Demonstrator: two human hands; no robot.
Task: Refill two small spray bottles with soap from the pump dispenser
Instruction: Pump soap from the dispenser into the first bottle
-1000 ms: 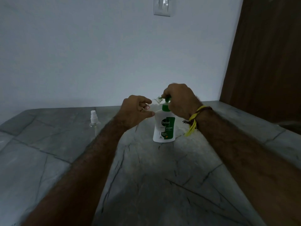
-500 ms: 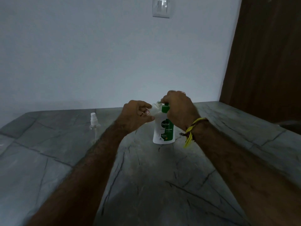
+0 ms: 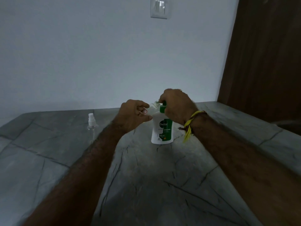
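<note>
1. A person's two bare forearms reach forward over a grey stone counter [image 3: 146,185] in dim light.
2. The right hand [image 3: 176,106] sits on top of the pump dispenser [image 3: 162,128], a white and green soap bottle standing upright directly beneath that hand. The fingers are curled down over the pump head, which is mostly hidden by them.
3. The left hand [image 3: 134,114] is closed around a small clear spray bottle [image 3: 152,107], holding it tilted just left of the right hand, with its open end toward the pump's nozzle. Whether mouth and nozzle touch is too small to tell.
4. A second spray bottle [image 3: 92,125], clear with its white cap on, stands well to the left of both hands, untouched.
5. The step in hand looks like filling the first bottle.
6. The next move likely calls for a slow, steady press, with the bottle's mouth kept right under the nozzle so soap does not spill.
</note>
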